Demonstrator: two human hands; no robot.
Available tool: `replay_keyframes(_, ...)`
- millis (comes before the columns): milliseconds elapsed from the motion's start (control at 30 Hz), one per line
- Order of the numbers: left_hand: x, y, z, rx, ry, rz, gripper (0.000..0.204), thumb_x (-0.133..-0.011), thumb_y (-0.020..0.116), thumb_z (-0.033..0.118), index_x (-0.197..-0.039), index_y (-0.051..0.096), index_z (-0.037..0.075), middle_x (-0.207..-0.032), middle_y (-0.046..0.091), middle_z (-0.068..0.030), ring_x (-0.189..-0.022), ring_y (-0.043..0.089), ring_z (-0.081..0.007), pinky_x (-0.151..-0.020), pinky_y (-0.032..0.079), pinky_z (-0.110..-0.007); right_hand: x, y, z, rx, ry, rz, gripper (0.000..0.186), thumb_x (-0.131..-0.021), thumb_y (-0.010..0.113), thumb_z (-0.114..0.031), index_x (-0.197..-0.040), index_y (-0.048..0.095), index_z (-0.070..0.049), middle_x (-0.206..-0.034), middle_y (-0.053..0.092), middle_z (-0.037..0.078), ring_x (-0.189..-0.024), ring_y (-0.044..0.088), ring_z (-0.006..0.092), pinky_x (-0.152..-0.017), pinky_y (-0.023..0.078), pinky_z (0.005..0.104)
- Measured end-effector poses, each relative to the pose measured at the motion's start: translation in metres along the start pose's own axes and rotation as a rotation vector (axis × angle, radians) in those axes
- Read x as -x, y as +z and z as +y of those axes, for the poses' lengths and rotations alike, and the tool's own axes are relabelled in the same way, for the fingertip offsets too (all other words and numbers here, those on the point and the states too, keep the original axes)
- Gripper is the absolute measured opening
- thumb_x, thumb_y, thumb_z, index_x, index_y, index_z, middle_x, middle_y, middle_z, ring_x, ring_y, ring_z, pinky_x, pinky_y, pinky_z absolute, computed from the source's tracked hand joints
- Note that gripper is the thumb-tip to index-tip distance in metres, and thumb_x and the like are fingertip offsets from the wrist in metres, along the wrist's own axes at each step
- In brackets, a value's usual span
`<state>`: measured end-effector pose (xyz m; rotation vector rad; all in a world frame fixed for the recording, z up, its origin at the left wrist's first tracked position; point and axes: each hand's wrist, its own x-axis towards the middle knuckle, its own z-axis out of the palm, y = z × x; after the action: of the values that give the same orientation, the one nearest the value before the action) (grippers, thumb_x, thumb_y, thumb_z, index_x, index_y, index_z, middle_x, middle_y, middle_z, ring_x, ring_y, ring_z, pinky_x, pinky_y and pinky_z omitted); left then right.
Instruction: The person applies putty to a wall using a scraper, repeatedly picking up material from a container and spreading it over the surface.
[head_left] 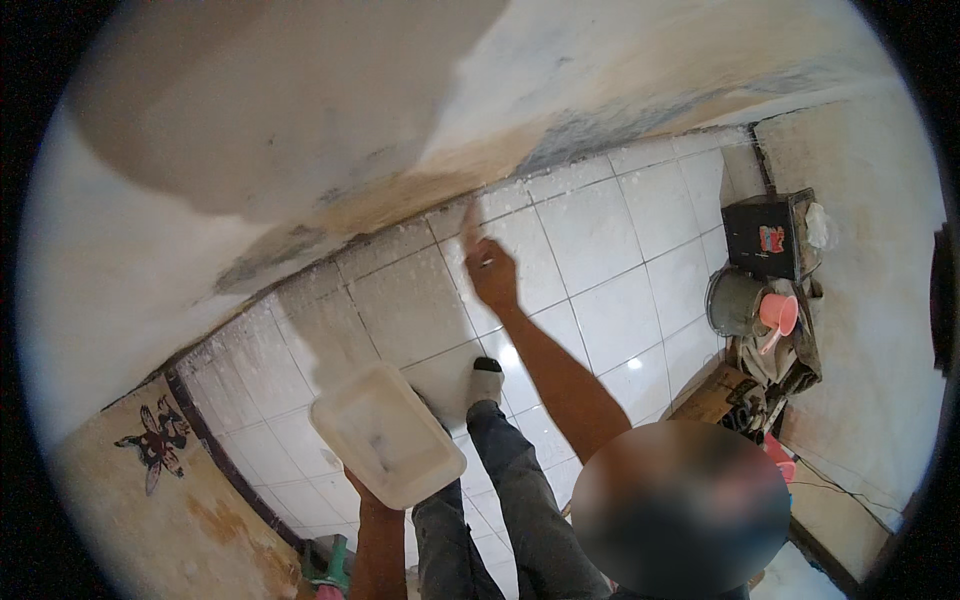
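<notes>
A cream-white rectangular plastic tub [385, 440] hangs tilted over my legs, with a little greyish matter on its bottom. My left hand [362, 490] grips it from underneath at its near left side; most of those fingers are hidden behind the tub. My right hand [488, 268] is stretched forward over the white tiled floor [590, 220], close to the foot of the wall. One finger points toward the wall and looks smeared; the others seem curled, and whether they hold anything does not show. Whitish specks and streaks mark the tiles along the wall.
The stained wall [400, 190] rises ahead. At the right stand a black box [765, 235], a dark bucket [733, 303] with a pink dipper [778, 315], and a cardboard box [715, 395]. A green object [328, 565] sits lower left. A blurred oval covers the lower right.
</notes>
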<state>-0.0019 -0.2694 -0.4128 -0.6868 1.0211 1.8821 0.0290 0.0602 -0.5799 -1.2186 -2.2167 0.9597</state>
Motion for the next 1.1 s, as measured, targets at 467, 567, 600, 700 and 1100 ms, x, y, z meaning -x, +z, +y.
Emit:
replay_keyframes(467,-0.009,-0.011,-0.009,0.05,0.013,0.184,0.06,-0.094,0.048,0.05,-0.139,0.042,0.01,-0.128,0.054,-0.0104,-0.114,0.057,-0.0313,-0.092,0.052,-0.052,-0.023,-0.041,-0.096,-0.26,-0.09,-0.082,0.015,-0.08,0.069,-0.007,-0.085,0.055,-0.002,-0.075,0.058,0.015,-0.068,0.06,0.0262,-0.063,0.049,0.0392)
replay_keyframes(567,-0.019,-0.021,-0.012,0.001,0.081,-0.001,0.059,-0.095,0.048,0.049,-0.139,0.042,0.01,-0.128,0.054,-0.0099,-0.114,0.057,-0.0306,-0.093,0.052,-0.052,-0.043,-0.058,-0.034,-0.242,-0.094,0.233,0.017,-0.091,0.063,-0.018,-0.082,0.06,-0.004,-0.072,0.062,0.012,-0.066,0.062,0.0249,-0.064,0.05,0.036)
replay_keyframes(600,-0.022,-0.012,-0.013,0.004,0.071,-0.011,0.059,-0.095,0.048,0.049,-0.139,0.042,0.01,-0.128,0.054,-0.0099,-0.114,0.057,-0.0306,-0.093,0.052,-0.052,-0.068,-0.074,-0.01,-0.272,-0.012,0.329,0.027,-0.097,0.057,-0.024,-0.08,0.061,-0.004,-0.073,0.064,0.012,-0.062,0.06,0.0243,-0.063,0.049,0.0359)
replay_keyframes(700,-0.029,0.001,-0.013,0.031,0.042,0.066,0.059,-0.095,0.047,0.049,-0.14,0.041,0.011,-0.129,0.053,-0.0092,-0.115,0.057,-0.0304,-0.094,0.052,-0.051,-0.137,-0.119,0.007,-0.206,0.021,0.658,0.022,-0.086,0.065,-0.018,-0.081,0.062,0.003,-0.07,0.062,0.014,-0.063,0.058,0.0207,-0.061,0.047,0.0347)
replay_keyframes(1100,-0.028,-0.037,-0.001,0.057,0.025,-0.036,0.059,-0.095,0.046,0.051,-0.14,0.043,0.012,-0.132,0.054,-0.0091,-0.118,0.056,-0.0313,-0.096,0.051,-0.051,-0.015,-0.004,-0.064,-0.212,-0.467,0.268,0.015,-0.072,0.069,0.0,-0.081,0.057,-0.003,-0.079,0.057,0.015,-0.074,0.061,0.0354,-0.063,0.05,0.0441)
